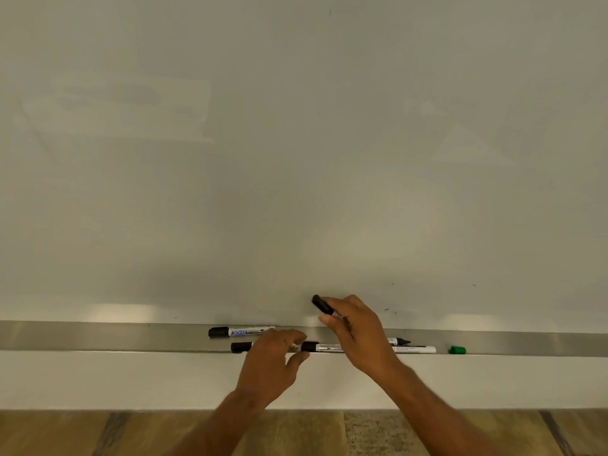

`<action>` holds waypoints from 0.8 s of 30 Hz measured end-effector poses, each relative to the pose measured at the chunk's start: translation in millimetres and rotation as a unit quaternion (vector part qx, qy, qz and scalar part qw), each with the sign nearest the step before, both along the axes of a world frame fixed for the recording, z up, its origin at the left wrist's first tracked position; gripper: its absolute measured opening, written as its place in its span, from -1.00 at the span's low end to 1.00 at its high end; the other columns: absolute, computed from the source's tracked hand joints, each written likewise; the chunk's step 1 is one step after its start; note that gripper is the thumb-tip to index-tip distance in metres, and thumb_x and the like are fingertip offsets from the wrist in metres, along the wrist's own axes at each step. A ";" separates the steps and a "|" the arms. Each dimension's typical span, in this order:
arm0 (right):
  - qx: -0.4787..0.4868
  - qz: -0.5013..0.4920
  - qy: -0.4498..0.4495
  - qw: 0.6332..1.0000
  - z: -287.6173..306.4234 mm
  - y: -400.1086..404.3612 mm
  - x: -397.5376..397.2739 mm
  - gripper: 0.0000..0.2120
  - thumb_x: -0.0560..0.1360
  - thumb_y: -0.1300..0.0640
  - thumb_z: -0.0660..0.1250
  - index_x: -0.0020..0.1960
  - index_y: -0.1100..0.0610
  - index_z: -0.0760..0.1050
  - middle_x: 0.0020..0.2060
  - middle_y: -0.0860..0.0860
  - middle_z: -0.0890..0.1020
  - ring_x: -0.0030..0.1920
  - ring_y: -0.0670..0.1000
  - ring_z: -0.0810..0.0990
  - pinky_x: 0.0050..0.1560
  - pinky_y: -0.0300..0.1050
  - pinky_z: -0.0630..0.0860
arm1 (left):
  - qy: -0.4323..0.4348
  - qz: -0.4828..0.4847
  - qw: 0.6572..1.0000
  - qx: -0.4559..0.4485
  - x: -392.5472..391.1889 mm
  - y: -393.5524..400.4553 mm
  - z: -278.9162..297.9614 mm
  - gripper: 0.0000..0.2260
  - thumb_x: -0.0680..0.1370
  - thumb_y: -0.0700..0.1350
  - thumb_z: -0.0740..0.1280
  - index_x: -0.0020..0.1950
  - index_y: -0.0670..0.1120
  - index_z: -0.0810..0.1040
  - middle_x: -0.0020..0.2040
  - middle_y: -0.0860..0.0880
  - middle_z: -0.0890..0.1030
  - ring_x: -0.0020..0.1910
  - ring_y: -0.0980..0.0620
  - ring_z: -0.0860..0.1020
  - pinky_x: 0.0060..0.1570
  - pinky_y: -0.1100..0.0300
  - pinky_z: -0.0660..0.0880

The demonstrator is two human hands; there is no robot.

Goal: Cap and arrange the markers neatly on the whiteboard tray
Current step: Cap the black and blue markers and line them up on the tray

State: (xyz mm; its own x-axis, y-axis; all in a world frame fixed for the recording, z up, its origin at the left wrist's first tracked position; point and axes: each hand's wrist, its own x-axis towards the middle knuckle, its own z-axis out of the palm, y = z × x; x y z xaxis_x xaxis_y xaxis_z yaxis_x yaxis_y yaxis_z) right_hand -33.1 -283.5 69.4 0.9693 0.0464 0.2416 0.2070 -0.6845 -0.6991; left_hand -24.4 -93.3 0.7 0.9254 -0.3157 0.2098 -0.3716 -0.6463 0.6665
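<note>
Markers lie along the tray (98, 337). Right hand (355, 330) pinches a black marker (324, 306) lifted above it, likely for capping; left hand (269, 360), fingers loosely curled, touches a tray marker (329, 347) to steady it. Green cap (457, 350) lies loose, well apart.

The whiteboard (296, 143) is a pale grey-white with faint smudges and a few small dark specks low on the right. The tray (98, 335) is brushed silver-grey metal, with a white band of wall (131, 380) beneath it. The floor (65, 432) shows brown wood-grain planks with darker streaks and one speckled grey-beige patch. The markers have white barrels: the back-left marker (241, 331) has a black cap and a blue label with white letters, the front marker (362, 349) a black cap and dark print. The held marker (321, 304) is black-capped. A loose cap (457, 350) on the right is bright green.
</note>
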 end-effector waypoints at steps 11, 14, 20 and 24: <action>-0.274 0.064 0.133 0.950 -54.3 11.2 31.5 -0.68 0.45 0.32 0.31 0.18 0.12 0.52 0.16 0.11 0.53 0.10 0.12 0.54 0.13 -0.08 0.49 | -0.064 0.035 0.993 0.091 14.6 12.3 -6.2 -0.83 0.38 0.00 0.50 -0.11 0.04 0.58 -0.21 0.11 0.62 -0.20 0.09 0.53 -0.21 0.21 0.46; -0.273 0.072 0.129 0.951 -60.4 14.2 34.9 -0.71 0.46 0.30 0.32 0.16 0.15 0.52 0.14 0.14 0.57 0.10 0.15 0.55 0.14 -0.05 0.49 | -0.074 0.018 0.991 0.108 16.7 12.2 -10.1 -0.85 0.40 0.01 0.48 -0.08 0.03 0.61 -0.19 0.10 0.64 -0.19 0.07 0.54 -0.19 0.17 0.48; -0.279 0.083 0.112 0.950 -72.9 17.7 36.3 -0.82 0.48 0.24 0.31 0.08 0.18 0.54 0.05 0.16 0.62 0.04 0.15 0.57 0.11 -0.04 0.50 | -0.082 -0.016 0.989 0.125 18.1 3.0 -11.9 -0.86 0.36 -0.01 0.52 -0.16 0.03 0.62 -0.24 0.11 0.63 -0.24 0.04 0.55 -0.25 0.15 0.48; -0.250 0.074 0.097 0.961 -72.3 11.3 30.3 -0.76 0.49 0.26 0.28 0.16 0.17 0.52 0.11 0.14 0.61 0.10 0.15 0.56 0.17 -0.02 0.49 | -0.075 -0.023 0.989 0.128 19.4 -2.0 -12.1 -0.86 0.36 0.00 0.52 -0.16 0.05 0.61 -0.24 0.13 0.63 -0.23 0.06 0.54 -0.25 0.19 0.43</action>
State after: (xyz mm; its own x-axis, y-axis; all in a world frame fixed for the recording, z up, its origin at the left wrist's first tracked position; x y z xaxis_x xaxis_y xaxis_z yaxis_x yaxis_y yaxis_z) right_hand -2.8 -272.2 -2.9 0.9677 0.2502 -0.0304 0.2270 -0.9177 -0.3261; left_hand -5.0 -95.3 -11.5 0.8737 -0.4165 0.2513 -0.4861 -0.7669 0.4189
